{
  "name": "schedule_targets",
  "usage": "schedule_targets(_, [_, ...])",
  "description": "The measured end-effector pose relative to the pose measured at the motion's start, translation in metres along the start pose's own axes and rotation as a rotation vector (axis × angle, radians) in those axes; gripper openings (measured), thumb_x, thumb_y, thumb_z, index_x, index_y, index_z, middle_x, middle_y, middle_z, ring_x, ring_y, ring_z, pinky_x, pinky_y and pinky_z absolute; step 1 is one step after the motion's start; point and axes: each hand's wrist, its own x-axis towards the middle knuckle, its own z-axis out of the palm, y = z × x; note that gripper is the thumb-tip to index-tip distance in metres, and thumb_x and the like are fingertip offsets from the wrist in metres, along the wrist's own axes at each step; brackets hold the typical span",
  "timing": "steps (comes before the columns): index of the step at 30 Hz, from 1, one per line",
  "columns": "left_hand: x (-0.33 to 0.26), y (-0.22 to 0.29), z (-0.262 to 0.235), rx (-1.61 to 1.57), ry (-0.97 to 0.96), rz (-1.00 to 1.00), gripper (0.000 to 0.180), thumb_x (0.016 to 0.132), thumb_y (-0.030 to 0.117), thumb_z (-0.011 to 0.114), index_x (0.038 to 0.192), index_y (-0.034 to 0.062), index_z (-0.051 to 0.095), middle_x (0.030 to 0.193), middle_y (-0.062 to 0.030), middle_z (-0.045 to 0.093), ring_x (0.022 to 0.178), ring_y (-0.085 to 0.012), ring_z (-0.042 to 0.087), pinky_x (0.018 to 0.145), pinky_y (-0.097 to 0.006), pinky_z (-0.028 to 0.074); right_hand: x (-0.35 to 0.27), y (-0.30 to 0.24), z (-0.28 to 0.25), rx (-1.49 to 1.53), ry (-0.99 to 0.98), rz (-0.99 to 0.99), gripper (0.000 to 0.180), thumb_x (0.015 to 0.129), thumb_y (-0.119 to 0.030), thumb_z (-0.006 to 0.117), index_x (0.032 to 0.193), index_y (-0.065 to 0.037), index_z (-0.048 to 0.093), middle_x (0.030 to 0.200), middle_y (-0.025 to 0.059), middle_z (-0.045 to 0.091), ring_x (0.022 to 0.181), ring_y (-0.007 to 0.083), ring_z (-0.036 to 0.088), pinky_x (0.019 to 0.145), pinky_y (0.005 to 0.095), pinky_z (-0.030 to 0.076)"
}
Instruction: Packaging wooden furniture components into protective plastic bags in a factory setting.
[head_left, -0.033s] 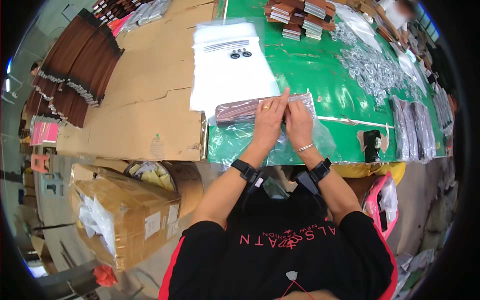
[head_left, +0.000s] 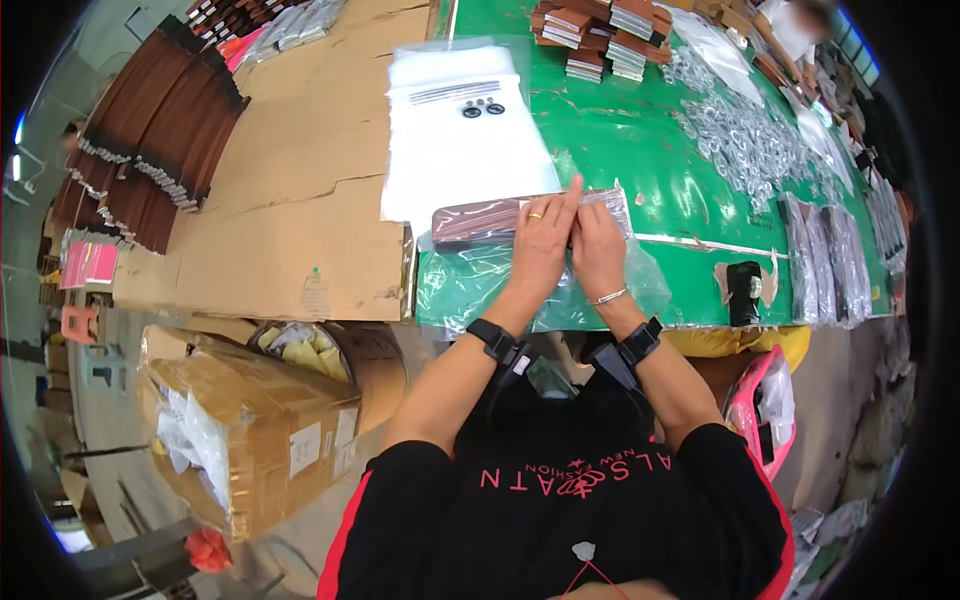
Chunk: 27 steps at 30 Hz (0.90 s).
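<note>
A clear plastic bag [head_left: 478, 222] with long brown strips inside lies crosswise near the front edge of the green tabletop. My left hand [head_left: 543, 238] is on its middle, closed on the film, one finger stretched upward and a ring on another. Close beside it, my right hand [head_left: 598, 245] has bent fingers pinching the plastic; the fingertips are partly hidden. Loose film [head_left: 645, 280] spreads below both hands. Just beyond lies a stack of white bags or sheets [head_left: 465, 165], bearing thin rods [head_left: 455, 91] and small black round parts [head_left: 483, 110].
Brown slats [head_left: 165, 120] are stacked on cardboard [head_left: 290, 190] at left. Metal rings [head_left: 745, 140] lie heaped at right, near wrapped bundles [head_left: 825, 260] and a black item [head_left: 744, 292]. More brown pieces [head_left: 605, 40] stand at the back. Below left is a carton [head_left: 270, 430]. Another person [head_left: 795, 30] is far right.
</note>
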Motion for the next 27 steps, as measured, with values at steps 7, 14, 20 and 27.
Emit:
schedule_targets(7, [0.014,-0.019,-0.023,-0.158,-0.096,0.076,0.088,0.076,-0.004,0.062,0.156,0.0202,0.033,0.143,-0.0111,0.051,0.123,-0.031,0.054,0.099,-0.044,0.042,-0.004,-0.013,0.003,-0.175,-0.026,0.011,0.011,0.083,-0.004,0.059,0.094,-0.003,0.06,0.088,0.0129,0.053,0.081,0.0314,0.059,0.066,0.0427,0.049])
schedule_targets(14, [0.032,-0.023,-0.021,-0.14,-0.392,0.22,0.075,0.081,0.003,0.064,0.15,0.024,0.045,0.136,0.0043,0.062,0.123,-0.0191,0.057,0.093,-0.037,0.039,-0.018,-0.017,0.004,-0.079,0.041,0.02,0.024,0.083,-0.003,0.057,0.106,0.003,0.059,0.097,0.0167,0.055,0.088,0.0332,0.059,0.074,0.0435,0.05])
schedule_targets(20, [0.026,-0.031,-0.013,-0.114,-0.322,0.217,0.067,0.08,0.01,0.066,0.145,0.0248,0.052,0.124,-0.0009,0.067,0.116,-0.0217,0.057,0.093,-0.04,0.039,-0.027,-0.055,-0.081,0.139,-0.131,-0.028,0.057,0.075,-0.008,0.071,0.13,-0.003,0.055,0.131,0.0184,0.054,0.118,0.0361,0.054,0.095,0.0439,0.045])
schedule_targets(27, [0.031,-0.021,-0.019,-0.088,-0.328,0.192,0.06,0.075,0.004,0.069,0.132,0.0215,0.063,0.118,0.0007,0.068,0.112,-0.0233,0.057,0.09,-0.039,0.041,-0.069,0.033,-0.136,-0.006,0.006,0.216,0.075,0.07,-0.019,0.084,0.136,-0.008,0.052,0.133,0.0105,0.054,0.117,0.0352,0.053,0.101,0.0445,0.041])
